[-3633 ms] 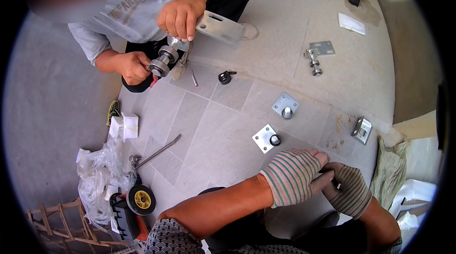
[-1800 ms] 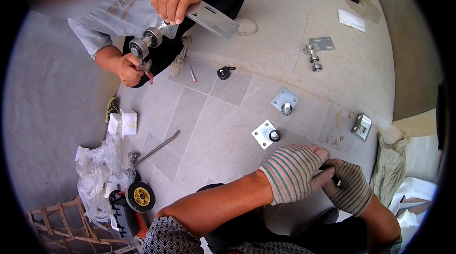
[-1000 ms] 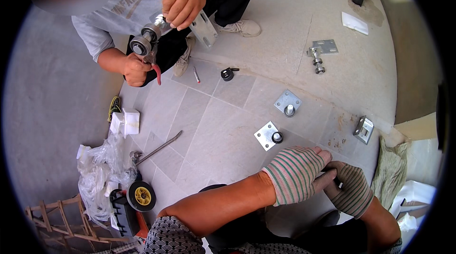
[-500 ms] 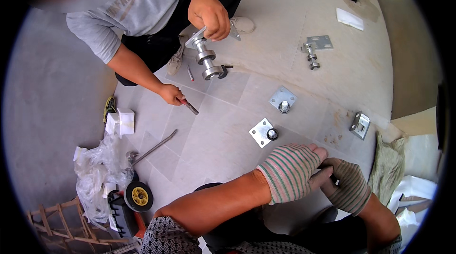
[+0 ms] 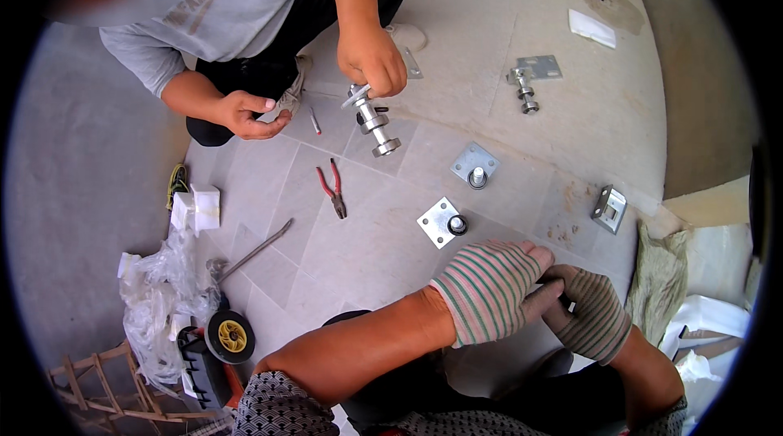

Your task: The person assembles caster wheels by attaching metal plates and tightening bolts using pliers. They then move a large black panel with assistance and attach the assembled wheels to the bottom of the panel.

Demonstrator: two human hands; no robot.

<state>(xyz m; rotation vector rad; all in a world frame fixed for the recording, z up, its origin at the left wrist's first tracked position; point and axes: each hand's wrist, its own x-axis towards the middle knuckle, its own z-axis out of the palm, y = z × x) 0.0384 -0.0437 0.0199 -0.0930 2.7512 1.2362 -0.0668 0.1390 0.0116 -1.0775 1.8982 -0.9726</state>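
Both hands wore striped knit gloves and met low in the view. The left hand (image 5: 489,293) lay with fingers nearly straight, closed over the fingertips of the right hand (image 5: 589,314), which curled around a small dark object (image 5: 568,303); what it was could not be told. Just ahead of them on the tiled floor (image 5: 367,232) lay a square metal plate (image 5: 439,222) with a bolt. Farther off, another person's hand (image 5: 373,59) gripped a metal roller (image 5: 373,120), near red-handled pliers (image 5: 332,189).
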